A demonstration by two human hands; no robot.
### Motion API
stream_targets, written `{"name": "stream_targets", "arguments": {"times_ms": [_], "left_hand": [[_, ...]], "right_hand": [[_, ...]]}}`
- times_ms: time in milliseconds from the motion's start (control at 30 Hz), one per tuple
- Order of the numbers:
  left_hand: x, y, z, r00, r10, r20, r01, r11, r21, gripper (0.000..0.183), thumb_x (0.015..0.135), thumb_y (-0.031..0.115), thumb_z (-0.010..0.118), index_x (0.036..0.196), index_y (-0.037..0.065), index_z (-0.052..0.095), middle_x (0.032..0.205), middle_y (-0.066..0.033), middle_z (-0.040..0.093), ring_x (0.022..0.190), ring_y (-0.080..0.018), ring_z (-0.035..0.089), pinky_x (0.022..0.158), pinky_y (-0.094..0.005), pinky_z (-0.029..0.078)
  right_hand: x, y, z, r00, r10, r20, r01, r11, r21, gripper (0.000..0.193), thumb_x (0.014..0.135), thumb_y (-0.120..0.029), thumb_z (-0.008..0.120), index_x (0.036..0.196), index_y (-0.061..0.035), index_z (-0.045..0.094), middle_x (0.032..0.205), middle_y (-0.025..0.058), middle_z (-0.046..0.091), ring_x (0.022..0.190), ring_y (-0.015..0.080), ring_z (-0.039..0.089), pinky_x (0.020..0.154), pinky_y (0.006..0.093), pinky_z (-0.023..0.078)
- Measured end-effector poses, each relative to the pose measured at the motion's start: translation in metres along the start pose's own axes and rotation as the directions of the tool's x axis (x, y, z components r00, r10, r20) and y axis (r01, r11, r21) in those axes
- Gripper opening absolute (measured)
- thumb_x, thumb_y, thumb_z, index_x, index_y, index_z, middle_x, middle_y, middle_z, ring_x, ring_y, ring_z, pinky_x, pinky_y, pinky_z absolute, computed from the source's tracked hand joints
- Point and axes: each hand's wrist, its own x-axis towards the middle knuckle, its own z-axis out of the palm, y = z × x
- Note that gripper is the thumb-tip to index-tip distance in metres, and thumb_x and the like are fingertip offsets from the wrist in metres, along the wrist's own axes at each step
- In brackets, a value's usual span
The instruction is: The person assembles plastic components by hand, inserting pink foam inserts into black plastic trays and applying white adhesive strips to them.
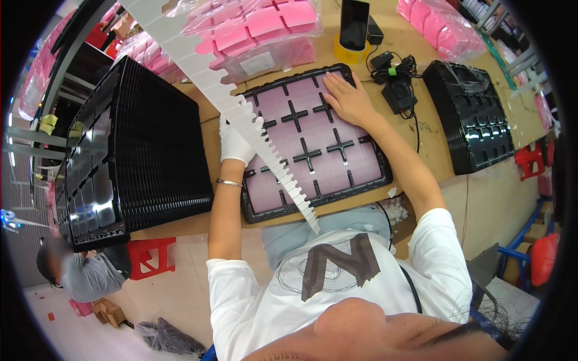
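In front of me lies a black plastic tray (388, 175) with cross-shaped dividers, its compartments filled with pale pink-purple sheet-like pieces (334, 174). A long white strip (198, 66) with a notched, comb-like edge slants over the tray's left part, from the upper left down to near my lap. My left hand (235, 143), in a white glove, is closed around the strip beside the tray's left edge; the strip partly hides its fingers. My bare right hand (349, 101) rests flat on the tray's far right corner area, fingers stretched out, holding nothing.
A tall stack of black trays (159, 144) stands at my left. Bagged pink pieces (265, 30) lie behind the tray. A phone (354, 24) leans at a yellow tape roll (351, 53), near black adapters with cables (398, 93). More black trays (472, 117) sit at the right.
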Motion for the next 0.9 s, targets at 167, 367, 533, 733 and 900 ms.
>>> {"name": "stream_targets", "arguments": {"times_ms": [167, 367, 533, 733, 900], "left_hand": [[-0.002, 0.011, -0.016, 0.994, -0.109, -0.003, 0.108, 0.987, -0.121, 0.048, 0.088, 0.035, 0.056, 0.128, 0.008, 0.057, 0.137, -0.0228, 0.051, 0.132, -0.0308, 0.044, 0.104, -0.0588, 0.032], [-0.083, 0.066, -0.087, 0.989, -0.113, -0.09, 0.095, 0.978, -0.185, 0.049, 0.092, 0.028, 0.055, 0.129, -0.004, 0.051, 0.143, -0.0285, 0.041, 0.135, -0.0462, 0.033, 0.111, -0.0551, 0.026], [-0.167, 0.102, -0.107, 0.994, -0.009, 0.107, 0.048, 0.929, -0.366, 0.043, 0.09, 0.023, 0.058, 0.125, -0.002, 0.055, 0.126, -0.0234, 0.058, 0.118, -0.036, 0.055, 0.103, -0.0461, 0.04], [-0.162, 0.101, -0.121, 0.989, -0.002, 0.148, 0.046, 0.955, -0.294, 0.025, 0.088, 0.02, 0.06, 0.104, 0.0, 0.061, 0.11, -0.0183, 0.064, 0.098, -0.032, 0.061, 0.089, -0.0419, 0.046], [-0.166, 0.093, -0.114, 0.992, 0.056, 0.109, -0.017, 0.944, -0.33, 0.026, 0.089, 0.017, 0.059, 0.108, -0.001, 0.063, 0.11, -0.0202, 0.066, 0.1, -0.0354, 0.062, 0.089, -0.0435, 0.048]], "right_hand": [[-0.001, 0.009, -0.002, 0.994, -0.007, -0.113, -0.004, 0.995, -0.096, 0.047, 0.099, -0.036, 0.041, 0.127, -0.002, 0.058, 0.132, 0.0133, 0.059, 0.124, 0.0222, 0.055, 0.116, 0.0494, 0.022], [-0.093, -0.013, -0.077, 0.985, 0.05, -0.163, 0.042, 0.857, 0.513, 0.028, 0.091, -0.013, 0.057, 0.116, 0.0, 0.063, 0.115, 0.0138, 0.067, 0.11, 0.031, 0.062, 0.111, 0.0465, 0.034], [-0.184, -0.032, -0.135, 0.976, -0.183, 0.119, 0.134, 0.931, 0.339, 0.036, 0.088, -0.015, 0.061, 0.122, -0.0019, 0.061, 0.129, 0.011, 0.061, 0.124, 0.0247, 0.055, 0.114, 0.0495, 0.03], [-0.179, -0.035, -0.14, 0.967, -0.183, 0.177, 0.12, 0.941, 0.316, 0.044, 0.089, -0.027, 0.064, 0.125, -0.0015, 0.059, 0.133, 0.0105, 0.058, 0.127, 0.0208, 0.052, 0.116, 0.0492, 0.027], [-0.174, -0.033, -0.143, 0.977, -0.206, 0.053, 0.182, 0.939, 0.293, 0.032, 0.091, -0.027, 0.061, 0.108, -0.0005, 0.068, 0.115, 0.0086, 0.068, 0.112, 0.0221, 0.063, 0.116, 0.0477, 0.026]]}}
